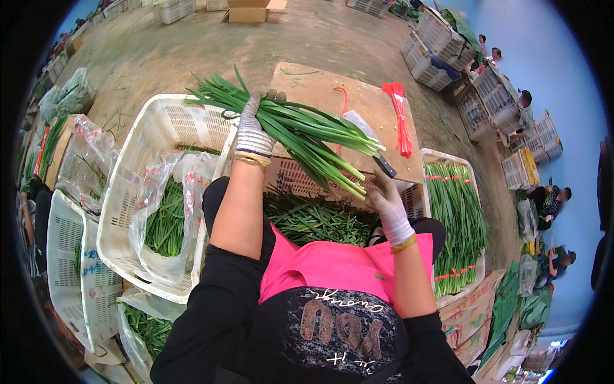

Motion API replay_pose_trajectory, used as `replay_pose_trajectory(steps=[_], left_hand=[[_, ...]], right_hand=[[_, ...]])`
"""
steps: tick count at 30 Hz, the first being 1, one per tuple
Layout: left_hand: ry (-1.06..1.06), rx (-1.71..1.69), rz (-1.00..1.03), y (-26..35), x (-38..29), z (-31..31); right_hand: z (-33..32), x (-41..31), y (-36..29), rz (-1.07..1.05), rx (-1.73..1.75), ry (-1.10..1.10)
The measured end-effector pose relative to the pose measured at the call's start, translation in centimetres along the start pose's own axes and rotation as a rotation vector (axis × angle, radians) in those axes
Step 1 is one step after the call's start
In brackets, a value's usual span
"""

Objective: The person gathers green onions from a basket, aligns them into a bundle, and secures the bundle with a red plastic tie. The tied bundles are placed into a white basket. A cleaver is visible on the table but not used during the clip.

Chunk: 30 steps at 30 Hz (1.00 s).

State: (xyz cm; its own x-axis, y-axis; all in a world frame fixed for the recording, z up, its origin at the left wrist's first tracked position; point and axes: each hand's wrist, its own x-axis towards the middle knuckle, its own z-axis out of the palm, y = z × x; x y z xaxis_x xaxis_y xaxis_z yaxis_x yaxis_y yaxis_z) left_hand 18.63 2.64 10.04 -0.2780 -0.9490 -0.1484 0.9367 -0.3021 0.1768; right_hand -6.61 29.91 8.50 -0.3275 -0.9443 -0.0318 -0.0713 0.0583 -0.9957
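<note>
My left hand (255,128), in a striped work glove, is closed around a bunch of long green garlic chives (307,127), with the pale stem ends pointing right. My right hand (387,204), gloved too, is at the pale ends; whether its fingers grip any stems cannot be told. Beneath the bunch is a wooden board (355,86). On it lie a knife with a black handle (385,166), a bundle of red ties (399,120) and a single red tie (343,98). Loose green leaves (321,218) fill the space below the board, before my lap.
At left stands a white plastic crate (120,201) with a plastic bag of greens. A crate (475,192) at right holds tied green bunches. Further crates (69,269) stand at far left. Stacked crates (439,43) and several people are along the blue wall at right.
</note>
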Motion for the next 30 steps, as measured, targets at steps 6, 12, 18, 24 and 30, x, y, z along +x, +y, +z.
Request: replay_pose_trajectory(steps=[6,12,18,24,30], left_hand=[[-0.148,-0.009,0.036,-0.1,-0.2,-0.8],[-0.475,0.044,-0.065,0.2,-1.1,0.0],[-0.467,-0.016,0.028,-0.3,-1.2,0.0],[-0.73,-0.152,0.039,0.9,1.0,-1.4],[-0.683,-0.246,-0.059,-0.7,0.2,-1.3]], right_hand=[[2.2,3.0,-3.5,0.116,-0.035,0.303],[0.8,5.5,-5.7,-0.661,-0.67,0.34],[7.5,4.4,-10.3,-0.948,-0.916,0.071],[5.7,3.3,-7.7,-0.841,-0.74,0.194],[3.0,7.9,-2.6,0.174,-0.286,-0.278]])
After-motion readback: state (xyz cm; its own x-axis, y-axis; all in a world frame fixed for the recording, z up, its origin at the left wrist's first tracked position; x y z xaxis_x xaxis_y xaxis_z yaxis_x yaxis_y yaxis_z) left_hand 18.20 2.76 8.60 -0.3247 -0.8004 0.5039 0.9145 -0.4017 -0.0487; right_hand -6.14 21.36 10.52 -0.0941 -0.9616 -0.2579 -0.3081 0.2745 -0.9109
